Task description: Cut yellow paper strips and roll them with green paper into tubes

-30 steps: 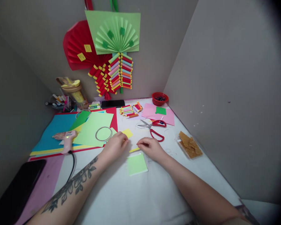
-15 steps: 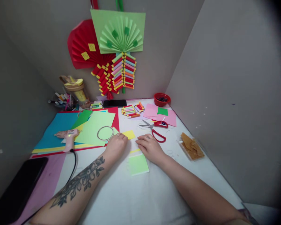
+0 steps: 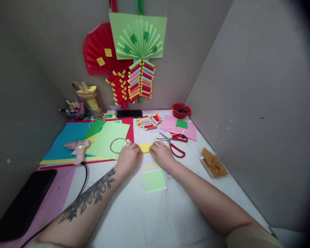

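A small piece of yellow paper [image 3: 145, 148] lies between my hands on the white tabletop. My left hand [image 3: 130, 156] is closed at its left end, fingers curled with the tips hidden. At the right end my right hand [image 3: 162, 154] closes its fingers on the paper's edge. Just below are a thin yellow strip [image 3: 151, 165] and a light green square of paper [image 3: 155, 180]. Red-handled scissors [image 3: 176, 142] lie spread to the right of my right hand. A thin ring [image 3: 118, 145] rests on light green paper beside my left hand.
Left lie stacked coloured sheets [image 3: 67, 137], a pink glue gun [image 3: 80, 151] with cord, and a black phone-like slab [image 3: 26, 203]. At the back are small paper rolls [image 3: 144, 120], a phone [image 3: 129, 113] and a red bowl [image 3: 181, 111]. A clear box [image 3: 214, 163] of brown pieces stands right.
My right hand has moved up and onto the yellow paper's right end; before, it was just apart from it. The view has shifted slightly.
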`<state>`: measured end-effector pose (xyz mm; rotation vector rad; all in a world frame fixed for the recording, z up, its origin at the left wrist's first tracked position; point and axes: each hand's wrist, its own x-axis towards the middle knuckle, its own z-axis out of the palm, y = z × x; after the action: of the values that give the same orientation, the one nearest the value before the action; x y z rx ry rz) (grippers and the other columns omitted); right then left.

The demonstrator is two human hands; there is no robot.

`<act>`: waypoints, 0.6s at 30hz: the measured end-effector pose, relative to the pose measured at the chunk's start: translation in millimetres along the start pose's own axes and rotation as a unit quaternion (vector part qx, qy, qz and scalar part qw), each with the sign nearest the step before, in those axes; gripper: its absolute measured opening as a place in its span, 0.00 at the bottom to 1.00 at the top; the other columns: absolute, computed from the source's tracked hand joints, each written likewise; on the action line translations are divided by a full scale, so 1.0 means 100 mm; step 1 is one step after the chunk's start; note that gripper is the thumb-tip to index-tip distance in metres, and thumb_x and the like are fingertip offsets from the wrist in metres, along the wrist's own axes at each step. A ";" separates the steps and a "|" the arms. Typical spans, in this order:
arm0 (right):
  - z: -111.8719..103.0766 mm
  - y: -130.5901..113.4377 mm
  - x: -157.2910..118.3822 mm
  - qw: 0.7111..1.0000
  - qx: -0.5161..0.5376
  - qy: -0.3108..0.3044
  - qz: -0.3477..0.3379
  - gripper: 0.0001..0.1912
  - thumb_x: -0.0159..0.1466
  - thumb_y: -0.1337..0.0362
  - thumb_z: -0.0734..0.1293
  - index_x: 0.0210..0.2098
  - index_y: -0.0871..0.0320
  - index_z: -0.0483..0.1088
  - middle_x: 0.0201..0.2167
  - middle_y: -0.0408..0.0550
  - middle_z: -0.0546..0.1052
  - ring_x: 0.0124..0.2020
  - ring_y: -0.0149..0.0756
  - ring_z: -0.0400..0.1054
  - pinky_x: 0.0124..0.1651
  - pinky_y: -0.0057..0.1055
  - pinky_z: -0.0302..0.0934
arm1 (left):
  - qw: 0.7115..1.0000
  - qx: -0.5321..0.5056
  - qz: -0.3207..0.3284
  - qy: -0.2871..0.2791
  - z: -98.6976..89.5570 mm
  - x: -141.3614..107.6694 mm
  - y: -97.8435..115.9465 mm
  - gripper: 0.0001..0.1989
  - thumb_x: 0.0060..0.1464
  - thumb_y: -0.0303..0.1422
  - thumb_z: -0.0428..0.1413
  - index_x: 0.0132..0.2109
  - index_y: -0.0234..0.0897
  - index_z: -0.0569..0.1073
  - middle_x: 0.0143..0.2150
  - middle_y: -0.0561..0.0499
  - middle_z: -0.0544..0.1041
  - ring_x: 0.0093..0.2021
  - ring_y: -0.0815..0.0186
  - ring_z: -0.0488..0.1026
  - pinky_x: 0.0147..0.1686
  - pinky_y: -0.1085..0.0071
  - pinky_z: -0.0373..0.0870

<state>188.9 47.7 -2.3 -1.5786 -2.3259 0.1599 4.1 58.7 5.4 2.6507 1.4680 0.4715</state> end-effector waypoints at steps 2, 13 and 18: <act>0.00 0.00 0.01 1.000 0.014 0.003 0.021 0.10 0.64 0.67 0.59 0.36 0.57 0.73 0.38 0.51 0.72 0.45 0.39 0.62 0.45 0.32 0.57 | 1.000 -0.017 -0.020 0.009 -0.01 0.01 0.00 0.13 0.56 0.30 0.48 0.33 0.36 0.77 0.37 0.46 0.74 0.39 0.62 0.67 0.46 0.63 0.62; 0.02 -0.02 0.12 0.995 -0.009 -0.043 0.093 0.10 0.62 0.67 0.59 0.37 0.59 0.71 0.40 0.54 0.71 0.45 0.43 0.62 0.42 0.33 0.56 | 0.996 0.013 -0.092 0.007 -0.02 0.08 0.04 0.12 0.53 0.31 0.48 0.29 0.36 0.76 0.35 0.45 0.71 0.38 0.61 0.66 0.43 0.65 0.64; 0.02 -0.03 0.14 0.994 -0.021 -0.051 0.091 0.10 0.63 0.67 0.58 0.38 0.60 0.71 0.41 0.56 0.71 0.46 0.44 0.62 0.43 0.34 0.57 | 0.994 0.017 -0.107 0.004 0.00 0.11 0.03 0.11 0.51 0.31 0.49 0.29 0.37 0.75 0.35 0.46 0.71 0.38 0.61 0.66 0.41 0.66 0.64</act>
<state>180.9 60.0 -0.1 -1.8445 -2.2706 0.2417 12.0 66.4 8.1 2.4774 1.7527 0.4430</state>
